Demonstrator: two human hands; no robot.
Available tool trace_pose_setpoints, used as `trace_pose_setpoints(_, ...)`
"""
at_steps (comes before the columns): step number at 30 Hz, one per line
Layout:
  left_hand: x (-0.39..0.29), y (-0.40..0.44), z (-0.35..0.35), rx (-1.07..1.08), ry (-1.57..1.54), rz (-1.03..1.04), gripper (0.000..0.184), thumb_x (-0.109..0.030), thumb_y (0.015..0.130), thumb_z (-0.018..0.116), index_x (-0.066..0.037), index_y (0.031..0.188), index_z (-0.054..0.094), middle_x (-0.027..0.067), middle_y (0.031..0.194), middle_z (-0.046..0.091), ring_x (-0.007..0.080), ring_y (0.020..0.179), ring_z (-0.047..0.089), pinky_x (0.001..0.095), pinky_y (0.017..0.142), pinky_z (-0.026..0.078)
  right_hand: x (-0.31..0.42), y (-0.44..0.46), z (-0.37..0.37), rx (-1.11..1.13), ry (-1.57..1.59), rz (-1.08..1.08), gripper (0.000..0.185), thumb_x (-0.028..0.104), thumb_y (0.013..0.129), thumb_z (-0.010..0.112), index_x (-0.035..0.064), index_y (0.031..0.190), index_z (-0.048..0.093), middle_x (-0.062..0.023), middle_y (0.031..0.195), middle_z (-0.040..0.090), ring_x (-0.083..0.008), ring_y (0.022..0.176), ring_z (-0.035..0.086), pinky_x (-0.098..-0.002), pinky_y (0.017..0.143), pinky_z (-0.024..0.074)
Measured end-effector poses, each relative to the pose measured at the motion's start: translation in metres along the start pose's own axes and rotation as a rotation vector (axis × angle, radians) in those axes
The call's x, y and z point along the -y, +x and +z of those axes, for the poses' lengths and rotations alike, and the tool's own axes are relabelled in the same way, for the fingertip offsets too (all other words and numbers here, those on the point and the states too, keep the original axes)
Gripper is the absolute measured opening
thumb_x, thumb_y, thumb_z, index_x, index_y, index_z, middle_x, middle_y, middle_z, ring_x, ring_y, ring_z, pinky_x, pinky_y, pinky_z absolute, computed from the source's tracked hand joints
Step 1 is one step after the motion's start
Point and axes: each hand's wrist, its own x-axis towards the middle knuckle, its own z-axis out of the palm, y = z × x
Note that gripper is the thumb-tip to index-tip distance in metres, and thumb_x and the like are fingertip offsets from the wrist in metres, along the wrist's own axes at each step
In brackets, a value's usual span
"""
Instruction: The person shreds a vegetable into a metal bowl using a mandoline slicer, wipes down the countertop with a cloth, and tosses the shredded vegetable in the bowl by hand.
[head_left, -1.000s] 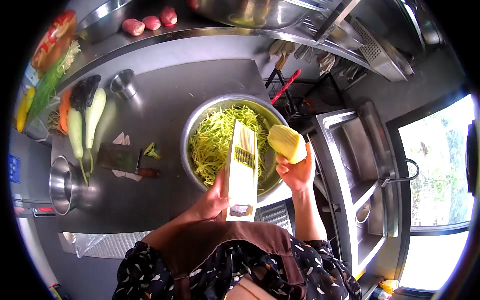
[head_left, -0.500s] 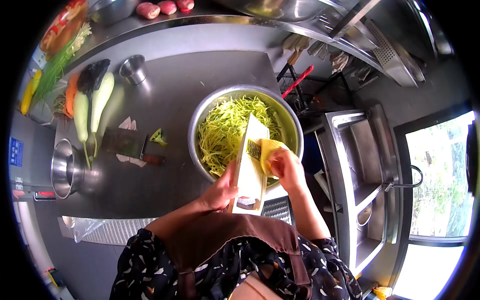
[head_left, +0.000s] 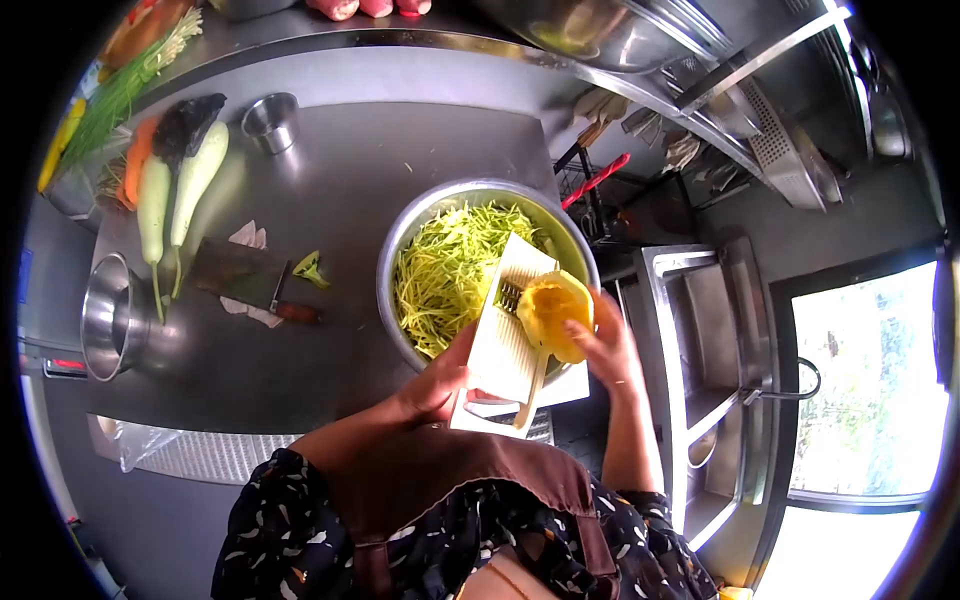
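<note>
Labels first: there's a red-orange pkg (head_left: 158,32) top left, cut off by the lens edge & too blurry to read. Same w/ a small red strip (head_left: 65,364) on the left, can't make out any text.

Surface is a gray metal table (head_left: 340,180), kinda shiny. Big steel bowl (head_left: 387,270) near its right end, w/ a heap of yellow-green shreds (head_left: 440,260) inside. L hand (head_left: 438,388) has its fingers wrapped round the side of a white grater (head_left: 505,355), which is tilted over the bowl's near rim. R hand (head_left: 610,352) is pinching a hollowed yellow squash pc (head_left: 548,312), thumb on the cut face & fingers round the outside. Squash is right by the grater's blades, over the bowl; can't tell if they touch.

Left of the bowl: green scrap (head_left: 312,270) & a cleaver (head_left: 235,275) w/ a wooden handle. Further over: 2 long pale gourds (head_left: 200,178), carrots (head_left: 136,165), a steel cup (head_left: 271,122) and a smaller steel bowl (head_left: 115,312).

Room-wise: metal shelf (head_left: 400,38) up top, steel sink (head_left: 697,290) on the right, v. bright window (head_left: 865,390) past it.
</note>
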Motion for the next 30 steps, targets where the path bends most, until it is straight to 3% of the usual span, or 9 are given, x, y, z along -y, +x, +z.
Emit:
trace_pose_setpoints(2, 0.000, 0.003, 0.003, -0.023, 0.059, 0.026, 0.087, -0.010, 0.073, 0.059, -0.011, 0.146, 0.011, 0.0128, 0.138, 0.033, 0.0269, 0.127, 0.038, 0.0461, 0.103, 0.038, -0.008, -0.003, 0.018, -0.096, -0.199, -0.031, 0.057, 0.005, 0.077, 0.067, 0.0025, 0.130, 0.047, -0.0143, 0.120, 0.057, -0.0189, 0.110, 0.054, -0.0296, 0.093, 0.0434)
trace_pose_setpoints(3, 0.002, 0.001, 0.001, -0.003, 0.218, 0.129, 0.088, -0.011, 0.073, 0.059, -0.011, 0.146, 0.010, 0.0121, 0.138, 0.033, 0.0256, 0.128, 0.035, 0.0440, 0.105, 0.034, 0.006, -0.004, 0.025, -0.127, -0.178, 0.020, 0.048, -0.006, 0.083, 0.055, 0.0015, 0.129, 0.047, -0.0104, 0.119, 0.057, -0.0168, 0.110, 0.054, -0.0285, 0.097, 0.0418)
trace_pose_setpoints(4, 0.002, 0.000, 0.000, 0.017, 0.382, 0.227, 0.089, -0.012, 0.073, 0.060, -0.010, 0.146, 0.009, 0.0114, 0.139, 0.032, 0.0244, 0.130, 0.032, 0.0420, 0.107, 0.030, 0.003, -0.003, 0.026, -0.122, -0.177, 0.022, 0.048, -0.006, 0.083, 0.055, 0.0015, 0.129, 0.047, -0.0104, 0.119, 0.057, -0.0168, 0.110, 0.054, -0.0285, 0.097, 0.0418)
trace_pose_setpoints(7, 0.000, -0.005, 0.005, 0.027, 0.389, 0.224, 0.094, -0.012, 0.071, 0.061, -0.009, 0.147, 0.005, 0.0100, 0.141, 0.029, 0.0224, 0.132, 0.026, 0.0383, 0.108, 0.023, -0.005, -0.001, 0.022, -0.183, 0.087, -0.180, 0.049, -0.018, 0.080, 0.044, 0.0042, 0.123, 0.054, -0.0098, 0.118, 0.058, -0.0177, 0.111, 0.054, -0.0276, 0.097, 0.0411)
trace_pose_setpoints(14, 0.003, -0.004, 0.002, 0.060, 0.520, 0.254, 0.096, -0.010, 0.070, 0.059, -0.007, 0.147, 0.002, 0.0112, 0.142, 0.026, 0.0218, 0.133, 0.023, 0.0375, 0.108, 0.021, 0.029, 0.002, 0.016, -0.151, -0.333, -0.211, 0.045, -0.014, 0.074, 0.057, 0.0056, 0.115, 0.056, -0.0098, 0.110, 0.063, -0.0208, 0.098, 0.063, -0.0295, 0.088, 0.0479)
trace_pose_setpoints(16, 0.005, -0.004, 0.001, 0.048, 0.516, 0.248, 0.096, -0.009, 0.069, 0.059, -0.006, 0.147, 0.002, 0.0115, 0.141, 0.026, 0.0216, 0.133, 0.023, 0.0374, 0.108, 0.021, 0.037, 0.006, 0.018, -0.173, -0.701, -0.386, 0.052, -0.010, 0.067, 0.058, 0.0073, 0.116, 0.056, -0.0123, 0.106, 0.064, -0.0284, 0.094, 0.065, -0.0327, 0.081, 0.0516)
trace_pose_setpoints(18, 0.005, -0.002, -0.001, 0.042, 0.572, 0.295, 0.096, -0.007, 0.069, 0.057, -0.006, 0.147, 0.001, 0.0116, 0.141, 0.027, 0.0220, 0.133, 0.023, 0.0376, 0.109, 0.021, 0.045, 0.009, 0.021, -0.186, -0.778, -0.433, 0.049, -0.008, 0.066, 0.065, 0.0072, 0.112, 0.057, -0.0129, 0.103, 0.064, -0.0287, 0.088, 0.066, -0.0312, 0.079, 0.0529)
trace_pose_setpoints(25, 0.003, -0.009, 0.005, -0.066, 0.495, 0.253, 0.092, -0.005, 0.071, 0.057, -0.006, 0.146, 0.005, 0.0119, 0.138, 0.030, 0.0217, 0.131, 0.027, 0.0379, 0.107, 0.024, 0.058, 0.006, 0.030, 0.176, -0.984, -0.642, 0.040, 0.011, 0.064, 0.071, 0.0138, 0.103, 0.061, -0.0081, 0.100, 0.060, -0.0251, 0.082, 0.065, -0.0338, 0.065, 0.0550)
trace_pose_setpoints(30, -0.003, -0.010, 0.007, -0.163, 0.454, 0.141, 0.089, -0.002, 0.073, 0.054, -0.007, 0.146, 0.003, 0.0106, 0.141, 0.029, 0.0207, 0.133, 0.026, 0.0368, 0.108, 0.022, 0.077, -0.009, 0.031, 0.430, -1.000, -0.964, 0.033, 0.007, 0.067, 0.065, 0.0140, 0.099, 0.063, -0.0096, 0.094, 0.061, -0.0221, 0.070, 0.065, -0.0308, 0.055, 0.0549)
